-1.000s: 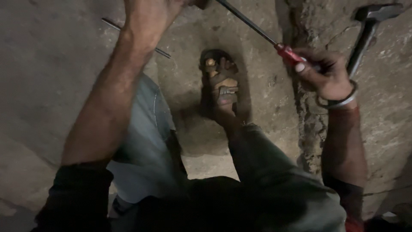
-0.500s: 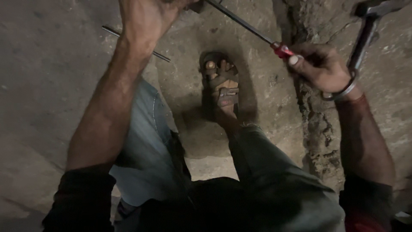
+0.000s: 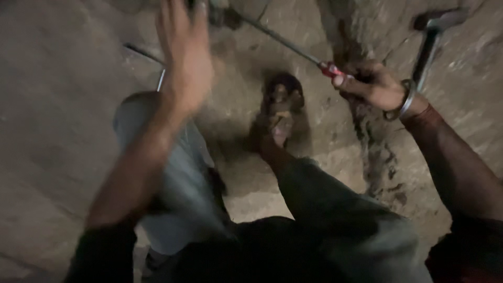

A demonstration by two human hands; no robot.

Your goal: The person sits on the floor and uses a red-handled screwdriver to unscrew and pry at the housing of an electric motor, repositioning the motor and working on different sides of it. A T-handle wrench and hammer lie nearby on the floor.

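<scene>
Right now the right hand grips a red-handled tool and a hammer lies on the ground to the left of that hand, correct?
Not quite. In the head view the right hand does grip the red-handled tool, but the hammer lies to the right of that hand, beyond the wrist, not to its left. The left hand is raised, open and blurred.

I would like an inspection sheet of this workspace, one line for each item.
Surface: rough grey concrete floor with a broken dusty groove.
Job's things: long metal rod with red handle, tip hidden.
Clutter: steel claw hammer beyond the right wrist; thin metal bar on the floor.
Grippers: right hand closed on the red handle, metal bangle on wrist; left hand raised, blurred, grip unclear.
Cables: nothing seen.
Surroundings: sandalled foot, grey trouser knees.
</scene>
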